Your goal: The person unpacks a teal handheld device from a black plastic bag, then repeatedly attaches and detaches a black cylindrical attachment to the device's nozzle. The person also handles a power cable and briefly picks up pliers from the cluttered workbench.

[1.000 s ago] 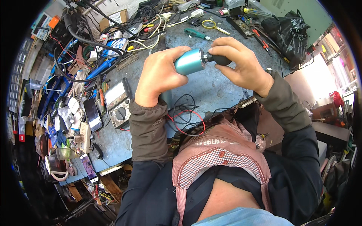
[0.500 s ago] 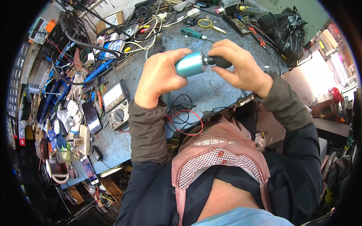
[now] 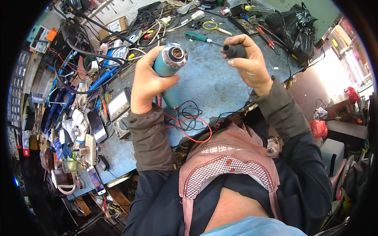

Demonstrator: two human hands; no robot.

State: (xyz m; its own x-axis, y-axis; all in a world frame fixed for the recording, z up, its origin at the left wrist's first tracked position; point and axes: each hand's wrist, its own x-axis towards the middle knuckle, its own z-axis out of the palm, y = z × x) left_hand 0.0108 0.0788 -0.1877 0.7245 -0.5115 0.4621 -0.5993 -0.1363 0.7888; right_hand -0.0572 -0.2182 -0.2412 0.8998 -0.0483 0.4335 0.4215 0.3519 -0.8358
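My left hand (image 3: 149,80) is wrapped around a teal massage gun (image 3: 161,67). Its silver end faces up toward me, with a black ring around a round opening (image 3: 176,52). Below the hand, the teal handle (image 3: 171,97) reaches down over the bench. Off to the right, my right hand (image 3: 252,65) grips a black massage head (image 3: 235,51) between thumb and fingers, its hollow narrow end pointing left. The two parts are apart. A green-handled screwdriver (image 3: 195,37) lies on the bench beyond, between the hands.
A multimeter (image 3: 119,103) lies left of my left forearm, its black and red leads (image 3: 193,118) looped near the bench edge. Phones (image 3: 97,125), cables and tools crowd the left side. A yellow-rimmed magnifier (image 3: 210,26) and a black plastic bag (image 3: 293,33) sit at the back.
The black massage head has come off the massage gun and moved right with my right hand. My left hand has moved left and turned the gun's silver end up toward me.
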